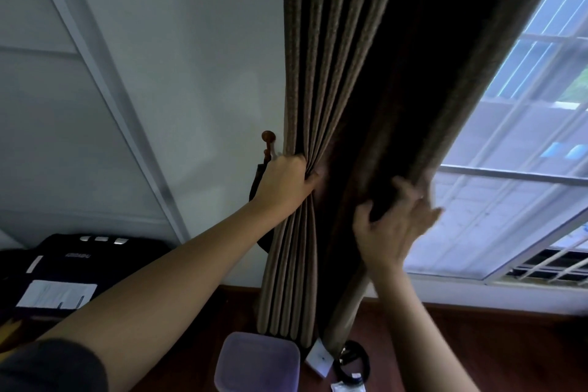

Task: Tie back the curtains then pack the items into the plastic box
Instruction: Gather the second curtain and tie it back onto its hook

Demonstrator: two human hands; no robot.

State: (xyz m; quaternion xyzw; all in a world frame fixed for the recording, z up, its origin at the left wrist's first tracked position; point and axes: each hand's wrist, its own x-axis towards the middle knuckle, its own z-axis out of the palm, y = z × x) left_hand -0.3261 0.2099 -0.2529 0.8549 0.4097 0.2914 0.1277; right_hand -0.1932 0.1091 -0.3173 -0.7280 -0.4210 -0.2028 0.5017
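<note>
Against the pale wall (191, 73), the left hand (286, 181) curled its fingers tight round the gathered brown pleated fabric curtain (334, 57), the blurred right hand (394, 223) clasped its window-side edge between thumb and fingers, above the translucent purple plastic box (257, 363).

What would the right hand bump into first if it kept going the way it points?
The curtain: the right hand holds its dark edge fold. The window behind probably comes after, though depth is unclear.
</note>
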